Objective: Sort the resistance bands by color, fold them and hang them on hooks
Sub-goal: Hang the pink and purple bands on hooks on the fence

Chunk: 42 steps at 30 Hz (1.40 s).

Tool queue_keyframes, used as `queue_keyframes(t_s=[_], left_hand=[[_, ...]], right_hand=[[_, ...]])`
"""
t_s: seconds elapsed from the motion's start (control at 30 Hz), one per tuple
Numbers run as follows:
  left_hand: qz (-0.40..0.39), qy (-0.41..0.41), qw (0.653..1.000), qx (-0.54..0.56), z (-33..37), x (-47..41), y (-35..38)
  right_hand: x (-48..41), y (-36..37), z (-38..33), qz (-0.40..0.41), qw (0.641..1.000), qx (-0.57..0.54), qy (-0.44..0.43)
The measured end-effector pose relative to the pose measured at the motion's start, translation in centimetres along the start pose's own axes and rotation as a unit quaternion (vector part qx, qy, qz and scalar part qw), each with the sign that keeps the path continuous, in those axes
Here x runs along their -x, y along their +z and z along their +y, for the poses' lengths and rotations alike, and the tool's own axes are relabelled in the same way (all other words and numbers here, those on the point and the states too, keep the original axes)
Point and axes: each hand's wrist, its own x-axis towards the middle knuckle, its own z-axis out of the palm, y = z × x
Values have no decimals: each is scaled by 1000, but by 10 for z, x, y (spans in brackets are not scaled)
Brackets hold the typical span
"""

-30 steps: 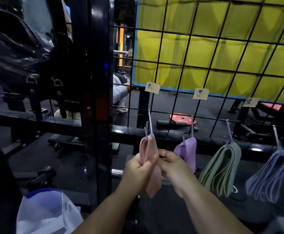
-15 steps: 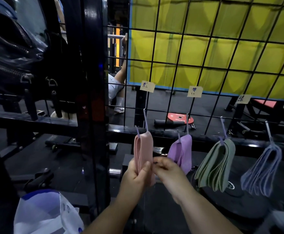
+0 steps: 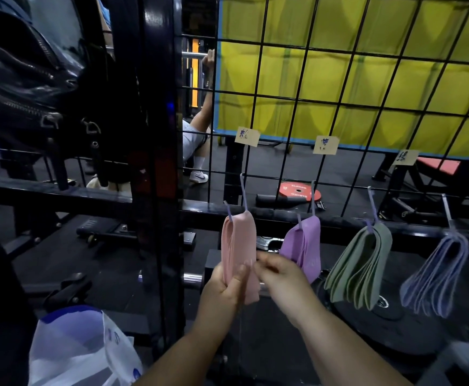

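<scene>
**Hanging upright: the pink band**

The left hand has its grip clamped on the folded band's lower half. The right hand sits at its right edge; blur hides that grip's state. At frame centre the band hangs from a hook, long axis vertical, fold up, ends down.

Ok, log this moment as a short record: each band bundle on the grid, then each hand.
pink bands: folded, hanging on the leftmost hook, lower part held
purple bands: second hook, right beside the pink
green bands: third hook, thick bundle, untouched
lavender bands: fourth hook, rightmost, untouched
left hand: grips the pink bands low down, thumb across the front
right hand: fingers at the pink bands' right edge; blurred, grip unclear
paper labels: fixed above the hooks
</scene>
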Motion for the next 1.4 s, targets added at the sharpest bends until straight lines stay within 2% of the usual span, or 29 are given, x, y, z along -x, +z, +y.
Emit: queue_keyframes(t_s=[0.3,0.4,0.47,0.6,0.83,0.93,1.03,1.13,1.27,1.4], left_hand=[[-8,10,1000,-26,1,6,1],[2,18,998,-68,-4,11,3],[27,38,990,-136,-6,14,1],[33,64,971,-228,-14,15,-2],[20,48,955,-291,-10,17,-3],[48,73,958,-274,-2,15,-4],[97,109,969,-202,16,3,-6],[128,154,967,-156,47,-8,-8],[138,150,971,-129,75,-20,-10],[140,132,973,-125,84,-25,-10]], right_hand=[[-7,15,-7,-17,995,-66,67],[-4,23,-6,-13,998,-48,36],[-2,26,-3,4,1000,-27,4],[1,31,14,57,992,79,-78],[0,35,27,89,981,142,-94],[1,37,25,87,982,138,-94],[3,37,21,76,986,126,-83],[2,31,14,63,982,159,-78],[3,24,-1,84,967,230,-74],[2,21,-19,141,957,228,-110]])
